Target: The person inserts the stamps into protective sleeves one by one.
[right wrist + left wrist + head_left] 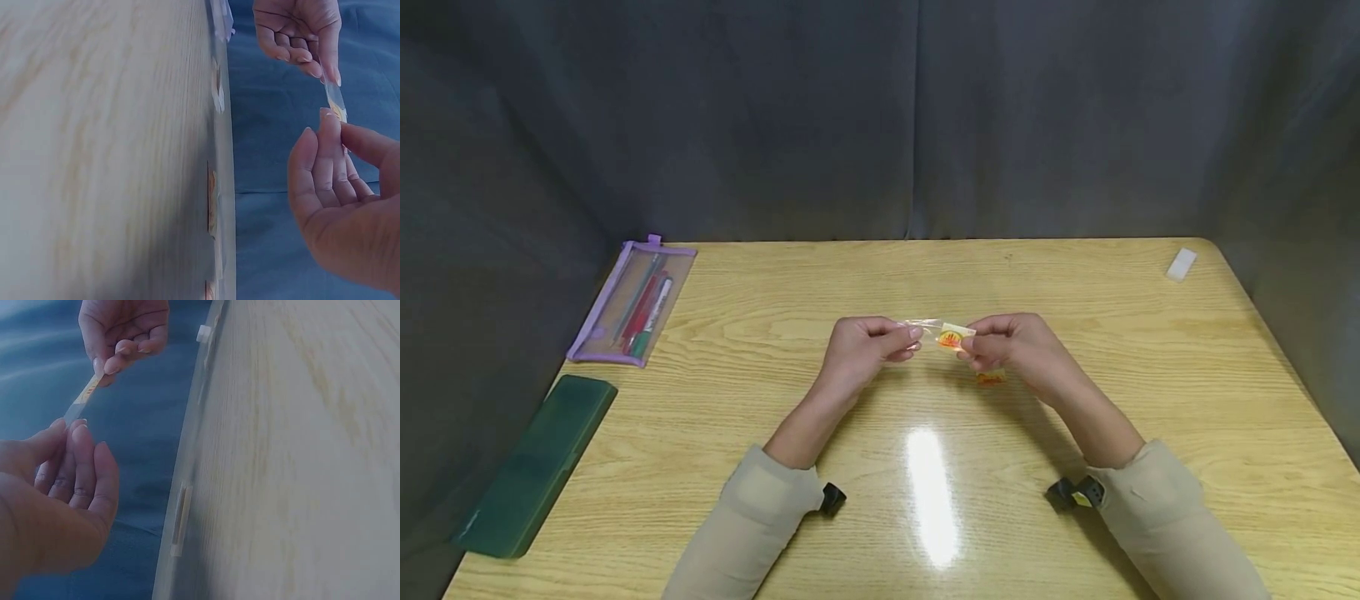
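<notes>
Between both hands, above the table, a small clear plastic packet with a yellow and orange printed label (953,336) is stretched out flat. My left hand (874,346) pinches its clear end between thumb and fingers. The printed end is pinched by my right hand (1015,346). In the left wrist view the packet (86,394) slants from one hand to the other, and the other fingers are loosely bent. Just below my right hand, another orange-and-yellow printed piece (991,377) is on the table, partly hidden by the fingers.
On the wooden table (760,450), a purple-edged mesh pouch (642,304) with pens inside lies at the far left. A dark green case (538,467) sits nearer along the left edge. In the back right corner lies a small white block (1182,264). Dark curtains (910,117) surround the table.
</notes>
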A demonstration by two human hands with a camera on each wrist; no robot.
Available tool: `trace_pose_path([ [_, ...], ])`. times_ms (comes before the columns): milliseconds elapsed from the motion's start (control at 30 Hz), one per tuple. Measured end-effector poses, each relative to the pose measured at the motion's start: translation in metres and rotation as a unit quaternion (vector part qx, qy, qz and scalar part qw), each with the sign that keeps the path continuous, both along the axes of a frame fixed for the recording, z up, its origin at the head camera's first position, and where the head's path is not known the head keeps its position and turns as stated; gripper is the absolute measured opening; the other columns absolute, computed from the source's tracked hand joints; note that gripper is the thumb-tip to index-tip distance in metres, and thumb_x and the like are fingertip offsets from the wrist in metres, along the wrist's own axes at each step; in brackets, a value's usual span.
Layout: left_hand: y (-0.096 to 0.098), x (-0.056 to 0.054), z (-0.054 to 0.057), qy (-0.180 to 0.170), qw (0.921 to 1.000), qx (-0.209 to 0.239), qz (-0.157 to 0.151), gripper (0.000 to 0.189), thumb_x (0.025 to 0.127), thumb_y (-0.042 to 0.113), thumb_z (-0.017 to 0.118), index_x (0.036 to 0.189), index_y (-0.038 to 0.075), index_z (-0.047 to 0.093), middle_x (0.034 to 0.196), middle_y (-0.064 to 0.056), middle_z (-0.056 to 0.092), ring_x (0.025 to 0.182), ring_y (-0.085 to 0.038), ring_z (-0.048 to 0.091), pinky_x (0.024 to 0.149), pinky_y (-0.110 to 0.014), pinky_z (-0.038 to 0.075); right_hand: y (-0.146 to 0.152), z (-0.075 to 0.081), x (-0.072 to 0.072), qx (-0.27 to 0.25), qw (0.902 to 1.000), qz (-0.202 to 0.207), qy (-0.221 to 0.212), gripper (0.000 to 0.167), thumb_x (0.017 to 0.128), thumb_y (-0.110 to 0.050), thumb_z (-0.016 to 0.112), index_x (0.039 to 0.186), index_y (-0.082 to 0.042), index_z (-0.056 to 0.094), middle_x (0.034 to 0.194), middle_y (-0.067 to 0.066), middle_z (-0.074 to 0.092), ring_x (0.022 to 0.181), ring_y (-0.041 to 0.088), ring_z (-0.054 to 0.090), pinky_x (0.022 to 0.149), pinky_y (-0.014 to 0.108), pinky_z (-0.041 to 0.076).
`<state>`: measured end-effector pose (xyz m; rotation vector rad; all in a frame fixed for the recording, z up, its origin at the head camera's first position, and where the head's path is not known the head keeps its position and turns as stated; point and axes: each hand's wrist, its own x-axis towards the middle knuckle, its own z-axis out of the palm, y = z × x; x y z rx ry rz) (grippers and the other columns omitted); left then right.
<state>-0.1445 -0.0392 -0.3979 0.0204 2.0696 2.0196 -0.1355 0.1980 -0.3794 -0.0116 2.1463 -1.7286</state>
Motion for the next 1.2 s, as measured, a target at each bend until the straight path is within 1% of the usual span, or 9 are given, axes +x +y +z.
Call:
trace_pose_path([
  [233, 0.0014, 0.0, -0.002, 0.02, 0.9997, 0.005, -0.009, 0.012, 0.091, 0.009, 0.076, 0.092, -0.003, 0.077, 0.101, -0.015, 0.077, 0.08, -0.015, 0.074, 0.082, -0.034, 0.064, 0.0005, 0.0026, -0.0004, 0.006, 0.9999, -0.001, -0.013, 0.032, 0.097, -0.009, 0.067, 0.119, 0.014, 0.063, 0.082, -0.003, 0.076, 0.071, 0.007, 0.069, 0.074, 0.031, 0.063],
  [333, 0.0025, 0.0003, -0.0012, 0.017, 0.9997, 0.013, -0.012, 0.009, 0.091, 0.004, 0.073, 0.093, -0.004, 0.077, 0.103, -0.016, 0.076, 0.083, -0.021, 0.074, 0.08, -0.031, 0.064, 0.0007, 0.0022, -0.0005, 0.013, 0.9998, 0.0, -0.013, 0.031, 0.097, -0.009, 0.066, 0.118, 0.013, 0.064, 0.084, -0.001, 0.076, 0.071, 0.008, 0.069, 0.075, 0.032, 0.063],
  [467, 0.0032, 0.001, 0.0007, 0.002, 1.0, 0.005, -0.007, 0.013, 0.091, 0.009, 0.076, 0.094, -0.004, 0.078, 0.101, -0.016, 0.076, 0.083, -0.024, 0.075, 0.076, -0.028, 0.064, -0.0006, 0.0032, -0.0002, 0.024, 0.9997, 0.009, -0.007, 0.032, 0.096, -0.011, 0.066, 0.118, 0.012, 0.065, 0.087, 0.001, 0.076, 0.072, 0.009, 0.069, 0.077, 0.033, 0.063],
  [567, 0.0031, 0.0017, 0.0015, -0.007, 0.9999, -0.014, -0.006, 0.017, 0.089, 0.015, 0.08, 0.092, -0.002, 0.079, 0.095, -0.014, 0.077, 0.075, -0.016, 0.074, 0.074, -0.03, 0.064, -0.0013, 0.0039, -0.0001, 0.031, 0.9994, 0.016, -0.004, 0.032, 0.096, -0.012, 0.067, 0.118, 0.011, 0.066, 0.087, 0.001, 0.076, 0.074, 0.011, 0.07, 0.078, 0.035, 0.063],
  [667, 0.0034, 0.0028, 0.0015, -0.012, 0.9996, -0.025, -0.009, 0.018, 0.088, 0.019, 0.081, 0.09, 0.001, 0.079, 0.09, -0.011, 0.077, 0.072, -0.013, 0.073, 0.075, -0.031, 0.064, -0.0014, 0.0036, -0.0005, 0.038, 0.9991, 0.02, -0.003, 0.032, 0.097, -0.013, 0.066, 0.119, 0.01, 0.066, 0.087, 0.0, 0.076, 0.075, 0.012, 0.071, 0.081, 0.037, 0.063],
  [900, 0.0052, 0.0032, 0.0005, -0.019, 0.9997, -0.007, -0.015, 0.018, 0.09, 0.017, 0.078, 0.097, 0.0, 0.079, 0.099, -0.015, 0.077, 0.094, -0.037, 0.075, 0.074, -0.028, 0.064, -0.0019, 0.0029, -0.002, 0.052, 0.9985, 0.017, -0.005, 0.029, 0.096, -0.016, 0.068, 0.115, 0.007, 0.069, 0.086, -0.001, 0.076, 0.074, 0.012, 0.07, 0.08, 0.039, 0.063],
  [967, 0.0055, 0.0032, 0.0002, -0.02, 0.9997, 0.0, -0.017, 0.019, 0.091, 0.016, 0.078, 0.099, -0.001, 0.079, 0.101, -0.017, 0.077, 0.096, -0.039, 0.074, 0.075, -0.028, 0.064, -0.0019, 0.0031, -0.0019, 0.055, 0.9984, 0.017, 0.0, 0.031, 0.097, -0.018, 0.069, 0.116, 0.006, 0.069, 0.087, 0.0, 0.076, 0.074, 0.013, 0.07, 0.08, 0.039, 0.063],
  [1067, 0.0056, 0.0035, 0.0, -0.023, 0.9996, 0.007, -0.012, 0.02, 0.091, 0.015, 0.078, 0.1, -0.002, 0.079, 0.1, -0.018, 0.077, 0.088, -0.034, 0.076, 0.073, -0.028, 0.064, -0.0006, 0.0034, -0.0016, 0.056, 0.9983, 0.01, 0.011, 0.033, 0.098, -0.021, 0.068, 0.118, 0.005, 0.069, 0.089, 0.0, 0.075, 0.076, 0.015, 0.071, 0.08, 0.038, 0.063],
  [1200, 0.0062, 0.003, -0.0006, -0.022, 0.9997, 0.011, -0.002, 0.021, 0.089, 0.015, 0.079, 0.1, -0.003, 0.079, 0.095, -0.019, 0.078, 0.071, -0.015, 0.074, 0.071, -0.028, 0.064, 0.0008, 0.004, -0.0017, 0.051, 0.9985, -0.004, 0.022, 0.032, 0.1, -0.021, 0.066, 0.118, 0.005, 0.069, 0.088, -0.003, 0.074, 0.079, 0.018, 0.073, 0.08, 0.036, 0.063],
])
